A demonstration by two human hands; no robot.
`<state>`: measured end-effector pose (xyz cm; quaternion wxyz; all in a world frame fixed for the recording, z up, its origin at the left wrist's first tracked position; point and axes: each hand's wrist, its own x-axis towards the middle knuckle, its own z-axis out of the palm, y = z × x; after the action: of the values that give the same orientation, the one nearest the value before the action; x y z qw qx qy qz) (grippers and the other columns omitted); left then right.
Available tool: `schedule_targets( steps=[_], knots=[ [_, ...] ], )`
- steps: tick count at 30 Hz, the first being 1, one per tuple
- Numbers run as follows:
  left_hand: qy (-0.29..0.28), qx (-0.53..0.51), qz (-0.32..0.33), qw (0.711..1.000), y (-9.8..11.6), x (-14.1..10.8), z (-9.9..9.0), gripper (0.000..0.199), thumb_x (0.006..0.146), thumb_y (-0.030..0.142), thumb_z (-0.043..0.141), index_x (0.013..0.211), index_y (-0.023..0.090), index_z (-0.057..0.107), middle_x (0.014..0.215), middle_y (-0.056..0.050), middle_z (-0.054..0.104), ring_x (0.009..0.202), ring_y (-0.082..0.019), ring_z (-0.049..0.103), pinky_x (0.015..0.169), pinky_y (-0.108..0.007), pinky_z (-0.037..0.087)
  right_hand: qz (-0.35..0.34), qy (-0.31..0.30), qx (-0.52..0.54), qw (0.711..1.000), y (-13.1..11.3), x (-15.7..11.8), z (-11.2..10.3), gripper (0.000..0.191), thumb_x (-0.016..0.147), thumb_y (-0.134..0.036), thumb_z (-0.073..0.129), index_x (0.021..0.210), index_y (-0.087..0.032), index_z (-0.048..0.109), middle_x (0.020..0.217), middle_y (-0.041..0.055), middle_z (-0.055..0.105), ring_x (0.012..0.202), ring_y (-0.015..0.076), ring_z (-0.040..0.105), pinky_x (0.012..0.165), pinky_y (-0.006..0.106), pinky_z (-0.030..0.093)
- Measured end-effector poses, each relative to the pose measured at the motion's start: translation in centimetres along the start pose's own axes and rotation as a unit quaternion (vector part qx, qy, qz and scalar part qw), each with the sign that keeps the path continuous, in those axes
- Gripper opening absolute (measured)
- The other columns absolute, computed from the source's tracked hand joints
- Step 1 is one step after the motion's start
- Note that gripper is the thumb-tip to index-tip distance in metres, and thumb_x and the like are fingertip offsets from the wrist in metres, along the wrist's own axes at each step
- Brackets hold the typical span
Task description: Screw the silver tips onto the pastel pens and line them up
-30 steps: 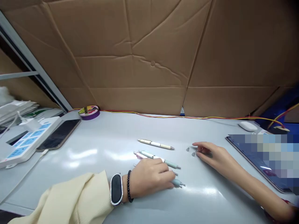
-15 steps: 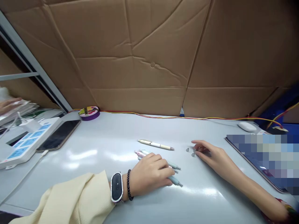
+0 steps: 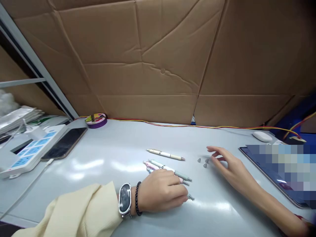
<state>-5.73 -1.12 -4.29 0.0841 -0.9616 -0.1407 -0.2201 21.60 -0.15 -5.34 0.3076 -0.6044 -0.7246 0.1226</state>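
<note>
My left hand (image 3: 163, 191) lies palm down with curled fingers around a light blue pen (image 3: 191, 197); most of this pen is hidden, with its tip poking out past my fingers. Just above that hand lie a green and white pen (image 3: 182, 175) and a pink pen (image 3: 151, 166), which my hand partly covers. A cream and white pen (image 3: 166, 154) rests farther back, apart from the others. To the right, my right hand (image 3: 229, 164) hovers with fingers apart, holding nothing, beside three small grey pointed pieces (image 3: 205, 165).
At left are a white power strip (image 3: 37, 148), a dark phone (image 3: 65, 143) with a cable, and a purple round tin (image 3: 96, 121). A tablet (image 3: 266, 177) lies at right, with a white mouse (image 3: 262, 136) behind it. Cardboard (image 3: 148, 79) walls the back.
My right hand has drawn back to the right, letting go of a small grey piece beside the other two. My left hand has slid toward the blue pen's tip, covering more of it.
</note>
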Motion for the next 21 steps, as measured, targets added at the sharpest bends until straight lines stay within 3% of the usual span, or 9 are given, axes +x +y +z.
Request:
schedule_targets(
  steps=[3,8,11,13,17,21],
  knots=[
    [0.028,0.037,0.036,0.998,0.2,0.0,0.0,0.021,0.090,0.013,0.046,0.072,0.018,0.055,0.057,0.001,0.050,0.056,-0.012,0.050,0.055,-0.024,0.038,-0.001,0.014,-0.003,1.000,-0.2,-0.1,0.0,0.029,0.091,-0.038,0.043,0.116,-0.027,0.052,0.117,0.0067,0.060,0.094,0.0240,0.061,0.074,0.038,0.052],
    [0.013,0.000,0.029,1.000,0.5,-0.1,0.0,0.021,0.090,0.023,0.047,0.071,0.019,0.055,0.055,0.003,0.049,0.052,-0.012,0.047,0.050,-0.025,0.036,-0.037,0.042,-0.023,0.998,-0.3,-0.1,0.0,0.025,0.092,-0.035,0.042,0.113,-0.027,0.053,0.114,0.0058,0.060,0.100,0.0245,0.058,0.080,0.040,0.050],
    [0.036,0.034,0.034,0.998,0.4,-0.2,0.2,0.023,0.085,0.015,0.047,0.063,0.019,0.053,0.052,0.003,0.048,0.048,-0.012,0.043,0.047,-0.026,0.032,-0.090,0.078,-0.052,0.991,-0.5,-0.2,0.1,0.022,0.092,-0.030,0.042,0.110,-0.025,0.055,0.112,0.0071,0.060,0.105,0.0258,0.054,0.085,0.042,0.047],
    [0.043,0.044,0.044,0.997,0.4,-0.3,0.4,0.022,0.082,0.011,0.049,0.062,0.019,0.052,0.052,0.002,0.048,0.048,-0.012,0.043,0.049,-0.026,0.033,-0.167,0.106,-0.092,0.976,-0.9,-0.3,0.5,0.020,0.092,-0.024,0.045,0.108,-0.023,0.057,0.109,0.0082,0.061,0.103,0.0256,0.054,0.085,0.041,0.045],
    [0.036,0.048,0.053,0.997,0.3,-0.3,0.7,0.019,0.082,0.012,0.051,0.065,0.019,0.053,0.054,0.003,0.049,0.049,-0.012,0.044,0.048,-0.025,0.034,-0.324,0.120,-0.197,0.918,-3.1,-0.7,1.9,0.020,0.088,-0.011,0.051,0.102,-0.020,0.062,0.104,0.0088,0.067,0.090,0.0242,0.056,0.080,0.038,0.044],
    [0.011,0.049,0.046,0.998,0.1,-0.4,1.0,0.022,0.084,0.020,0.051,0.063,0.019,0.051,0.054,0.003,0.051,0.054,-0.013,0.050,0.052,-0.025,0.039,-0.338,0.099,-0.241,0.904,-5.5,-0.1,3.8,0.023,0.088,-0.012,0.051,0.106,-0.017,0.063,0.103,0.0099,0.069,0.087,0.0256,0.058,0.078,0.039,0.042]
  ],
)
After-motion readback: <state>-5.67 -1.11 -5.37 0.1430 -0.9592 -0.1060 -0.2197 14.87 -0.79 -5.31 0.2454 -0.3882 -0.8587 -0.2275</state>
